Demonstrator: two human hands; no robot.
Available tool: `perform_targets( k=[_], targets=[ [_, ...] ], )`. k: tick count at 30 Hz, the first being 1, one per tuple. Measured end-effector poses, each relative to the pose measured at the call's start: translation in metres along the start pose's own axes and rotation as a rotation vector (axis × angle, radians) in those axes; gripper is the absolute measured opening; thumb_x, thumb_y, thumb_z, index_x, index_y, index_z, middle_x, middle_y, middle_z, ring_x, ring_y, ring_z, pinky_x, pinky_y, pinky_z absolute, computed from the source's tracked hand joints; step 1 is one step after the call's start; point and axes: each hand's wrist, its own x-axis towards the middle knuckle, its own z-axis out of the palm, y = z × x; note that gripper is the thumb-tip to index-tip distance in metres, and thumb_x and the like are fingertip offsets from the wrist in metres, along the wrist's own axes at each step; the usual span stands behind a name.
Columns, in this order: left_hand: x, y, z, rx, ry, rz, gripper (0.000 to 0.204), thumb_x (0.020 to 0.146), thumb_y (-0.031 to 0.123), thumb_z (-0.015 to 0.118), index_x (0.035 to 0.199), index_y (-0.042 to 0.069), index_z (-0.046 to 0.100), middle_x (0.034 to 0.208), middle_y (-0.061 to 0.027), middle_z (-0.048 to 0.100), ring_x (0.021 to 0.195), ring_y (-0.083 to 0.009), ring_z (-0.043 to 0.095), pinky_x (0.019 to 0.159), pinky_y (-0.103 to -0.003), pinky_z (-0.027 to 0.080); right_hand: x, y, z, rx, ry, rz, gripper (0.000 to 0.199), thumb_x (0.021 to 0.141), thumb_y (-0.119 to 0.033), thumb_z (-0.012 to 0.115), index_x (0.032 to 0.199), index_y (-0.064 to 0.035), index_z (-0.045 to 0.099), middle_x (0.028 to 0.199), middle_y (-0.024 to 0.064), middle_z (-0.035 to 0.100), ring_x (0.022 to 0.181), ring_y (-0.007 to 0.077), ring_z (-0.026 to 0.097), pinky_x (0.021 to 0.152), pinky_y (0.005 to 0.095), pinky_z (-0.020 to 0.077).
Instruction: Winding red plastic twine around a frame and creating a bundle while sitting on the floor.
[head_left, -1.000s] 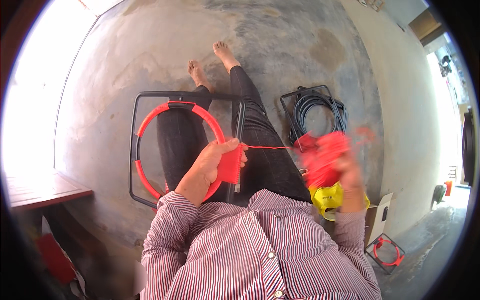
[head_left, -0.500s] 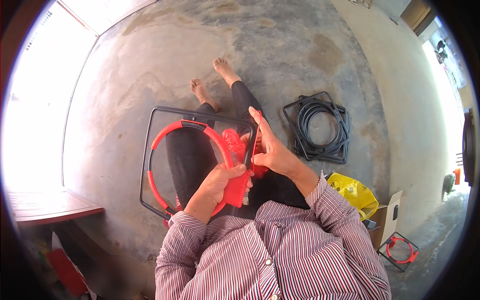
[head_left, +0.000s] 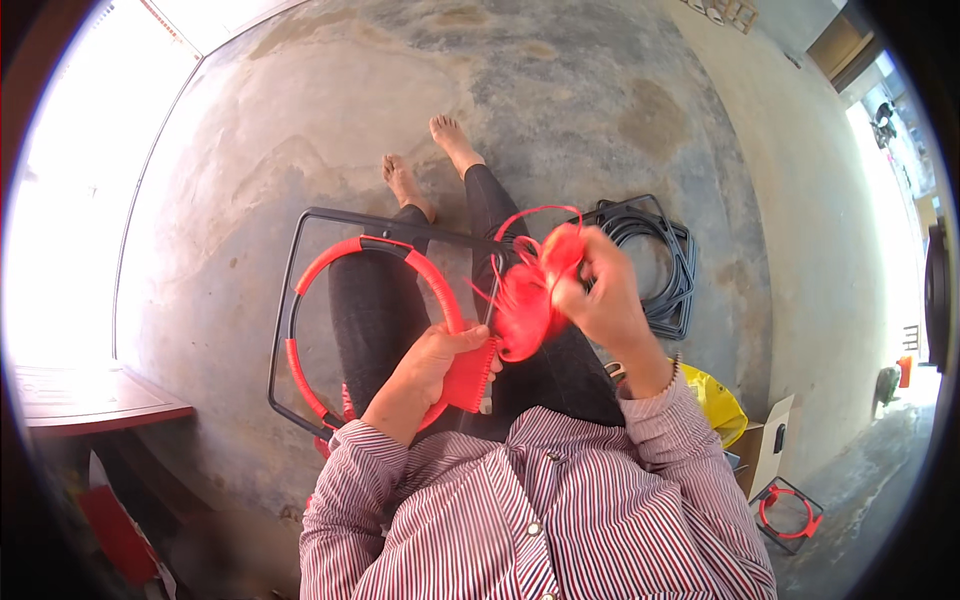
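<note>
On the lap: dark square metal frame point(head_left: 300, 260) with red-wrapped ring point(head_left: 425, 275)
Left hand point(head_left: 430, 365): fingers clamp the wrapped edge — keep it pinned
Right hand point(head_left: 600, 300): fingers grip the bundle of red cord point(head_left: 525, 295) — draw it taut

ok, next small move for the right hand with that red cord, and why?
Probably draw the red cord bundle in the right hand away to the right to pull the strand snug. The cord loops loosely above the frame, while the left hand pins the woven red patch at the ring.
</note>
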Motion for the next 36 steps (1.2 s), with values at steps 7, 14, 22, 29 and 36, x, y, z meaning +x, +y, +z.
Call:
perform_targets(
  k=[7,14,22,29,36],
  targets=[
    [0.002,0.013,-0.012,-0.309,0.069,0.176,0.019,0.09,0.019,0.064,0.09,0.002,0.057,0.077,-0.0145,0.063,0.061,-0.0232,0.061,0.056,-0.036,0.053,-0.054,0.068,-0.073,-0.2,-0.786,0.267,0.045,0.068,-0.033,0.067,0.096,0.0025,0.064,0.086,0.0132,0.063,0.084,0.0225,0.065,0.074,0.034,0.052],
    [-0.013,-0.005,-0.016,-0.217,0.057,0.106,0.028,0.089,0.022,0.066,0.103,-0.002,0.062,0.086,-0.0152,0.067,0.073,-0.0225,0.067,0.066,-0.035,0.056,-0.125,0.127,-0.173,1.193,0.379,0.336,0.037,0.085,-0.034,0.064,0.102,-0.0021,0.059,0.094,0.01,0.065,0.085,0.0208,0.062,0.08,0.0359,0.0521],
    [-0.02,-0.005,-0.01,-0.076,0.044,0.039,0.025,0.089,0.021,0.066,0.097,-0.002,0.062,0.088,-0.0154,0.068,0.074,-0.0226,0.067,0.067,-0.034,0.056,-0.071,0.071,-0.041,0.65,0.029,0.501,0.045,0.076,-0.015,0.066,0.116,0.0034,0.056,0.076,0.0011,0.058,0.068,0.0103,0.057,0.067,0.0241,0.0479],
    [-0.012,-0.017,-0.028,-0.08,0.059,0.059,0.029,0.091,0.024,0.063,0.101,-0.003,0.062,0.085,-0.0142,0.067,0.074,-0.0217,0.067,0.068,-0.034,0.056,-0.056,0.053,0.046,0.111,-0.686,0.24,0.035,0.074,-0.024,0.073,0.098,-0.0012,0.062,0.074,0.0044,0.059,0.068,0.0133,0.054,0.068,0.0291,0.0465],
    [-0.013,-0.008,-0.028,-0.192,-0.015,0.121,0.031,0.092,0.024,0.062,0.111,-0.001,0.061,0.076,-0.0112,0.065,0.067,-0.0203,0.065,0.062,-0.034,0.055,-0.112,0.054,-0.016,0.031,-0.517,0.43,0.029,0.074,-0.024,0.075,0.077,-0.0027,0.056,0.067,0.0025,0.054,0.063,0.0116,0.048,0.06,0.0302,0.041]
  ],
)
